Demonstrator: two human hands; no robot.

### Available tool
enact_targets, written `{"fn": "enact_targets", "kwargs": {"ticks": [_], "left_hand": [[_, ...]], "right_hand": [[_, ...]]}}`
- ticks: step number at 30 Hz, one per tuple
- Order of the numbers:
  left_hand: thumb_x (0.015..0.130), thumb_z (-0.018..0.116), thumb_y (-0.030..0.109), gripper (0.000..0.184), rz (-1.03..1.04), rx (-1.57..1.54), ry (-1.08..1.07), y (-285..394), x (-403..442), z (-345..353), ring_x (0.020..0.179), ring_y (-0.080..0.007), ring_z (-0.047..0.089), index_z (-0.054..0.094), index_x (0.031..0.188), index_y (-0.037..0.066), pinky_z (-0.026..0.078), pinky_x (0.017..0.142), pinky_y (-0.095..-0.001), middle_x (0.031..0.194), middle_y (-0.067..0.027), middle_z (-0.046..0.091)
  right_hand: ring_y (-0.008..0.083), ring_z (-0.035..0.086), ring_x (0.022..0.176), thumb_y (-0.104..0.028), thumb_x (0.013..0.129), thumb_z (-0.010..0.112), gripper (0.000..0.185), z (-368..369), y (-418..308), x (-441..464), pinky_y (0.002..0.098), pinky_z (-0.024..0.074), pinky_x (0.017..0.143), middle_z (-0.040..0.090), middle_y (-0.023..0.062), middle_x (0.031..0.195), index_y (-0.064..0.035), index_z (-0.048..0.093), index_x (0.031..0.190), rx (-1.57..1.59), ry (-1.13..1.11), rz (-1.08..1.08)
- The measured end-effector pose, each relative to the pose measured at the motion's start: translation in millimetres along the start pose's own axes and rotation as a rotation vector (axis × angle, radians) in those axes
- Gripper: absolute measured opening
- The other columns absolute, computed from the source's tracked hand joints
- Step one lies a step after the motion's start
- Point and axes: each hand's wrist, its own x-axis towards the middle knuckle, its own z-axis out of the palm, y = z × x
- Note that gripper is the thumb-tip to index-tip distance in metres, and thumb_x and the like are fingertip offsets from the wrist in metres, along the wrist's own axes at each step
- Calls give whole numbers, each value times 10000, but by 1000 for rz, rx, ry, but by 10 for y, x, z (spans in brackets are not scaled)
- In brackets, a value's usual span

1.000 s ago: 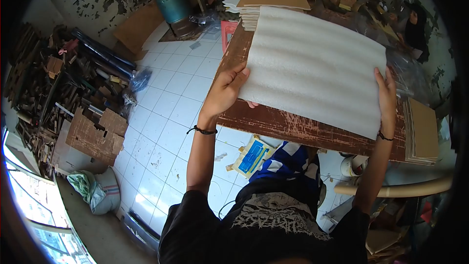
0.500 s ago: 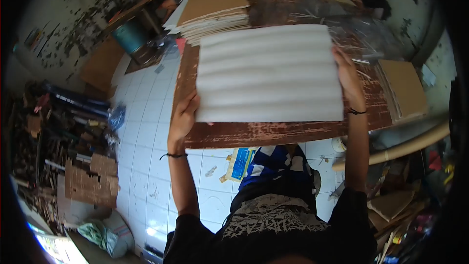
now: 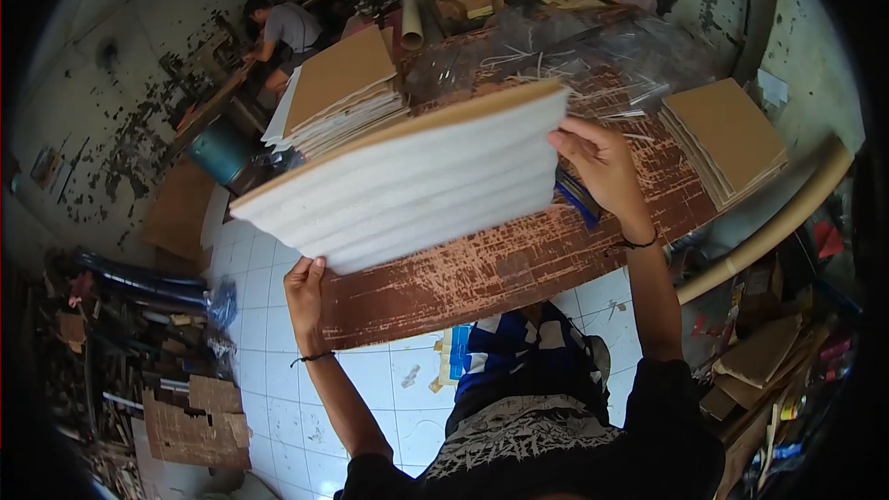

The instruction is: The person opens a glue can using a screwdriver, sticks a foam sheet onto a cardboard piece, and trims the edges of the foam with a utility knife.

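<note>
A white padded sheet with a brown board backing (image 3: 435,171) is held up, tilted, above the worn brown table (image 3: 463,287). Its white face, with soft ridges, is turned toward me, and the brown backing shows along the top edge. My left hand (image 3: 305,294) pinches the lower left corner, thumb in front. At the upper right corner, my right hand (image 3: 602,167) grips the edge between thumb and fingers. Just under that hand a blue-edged object (image 3: 579,199) lies on the table, partly hidden by the sheet; its kind is unclear.
Brown boards with white layers form a tall stack (image 3: 343,83) at the back left and a lower stack (image 3: 727,134) at the right. Clear plastic (image 3: 602,51) spreads across the table's far part. A long cardboard tube (image 3: 769,222) leans at right. Two people work farther back.
The padded sheet has swung from nearly level to a steep tilt, its left end lower, exposing the brown backing edge. My left hand has moved down and left; the view has lifted.
</note>
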Motion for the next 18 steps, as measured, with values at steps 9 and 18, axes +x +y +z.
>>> {"fn": "enact_targets", "kwargs": {"ticks": [9, 18], "left_hand": [[848, 648, -143, 408, 354, 574, 52, -118, -14, -240, 1239, -285, 642, 794, 1103, 140, 513, 1064, -388, 1225, -113, 729], [878, 526, -124, 382, 233, 653, -115, 16, -218, -152, 1215, -335, 654, 728, 1167, 21, 523, 1031, -392, 1281, -178, 689]], "right_hand": [[257, 700, 960, 76, 798, 689, 276, 5, 269, -329, 351, 577, 791, 750, 96, 1044, -66, 791, 1011, -569, -262, -436], [290, 700, 1002, -84, 922, 668, 213, 125, 390, -577, 381, 565, 889, 747, 122, 1068, -69, 744, 1120, -581, -228, -76]]}}
